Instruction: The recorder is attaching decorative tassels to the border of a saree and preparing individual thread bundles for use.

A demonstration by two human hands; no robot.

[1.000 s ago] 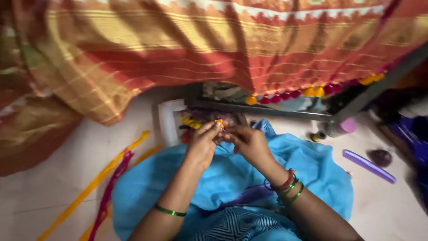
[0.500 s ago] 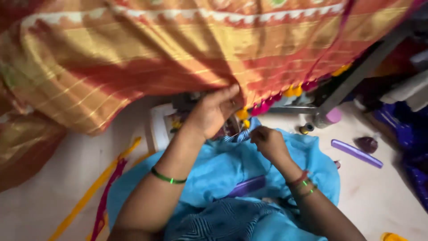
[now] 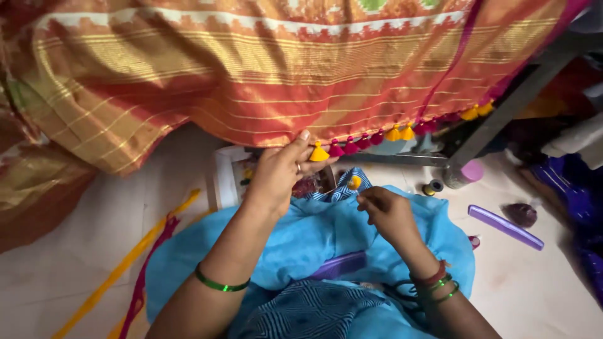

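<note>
**Hands at the tasselled hem of an orange cloth**

A shallow white tray (image 3: pixel 221 179) sits on the floor just under the cloth's hem, mostly hidden by the left hand; small yellow and dark bits show inside it, too blurred to name.

The cloth (image 3: pixel 264 69) is orange-red with gold stripes and hangs across the top of the view. Along its lower edge runs a row of small tassels, yellow and pink by turns. The left hand (image 3: pixel 279 176) reaches up to that hem, fingers closed in a pinch on the edge right beside a yellow tassel (image 3: pixel 319 152). The right hand (image 3: pixel 388 213) is lower, below the hem over a blue cloth (image 3: pixel 314 232) on the lap, fingertips pinched together, seemingly on a thin thread. A purple comb (image 3: pixel 505 227) lies on the floor to the right of the blue cloth.
</note>
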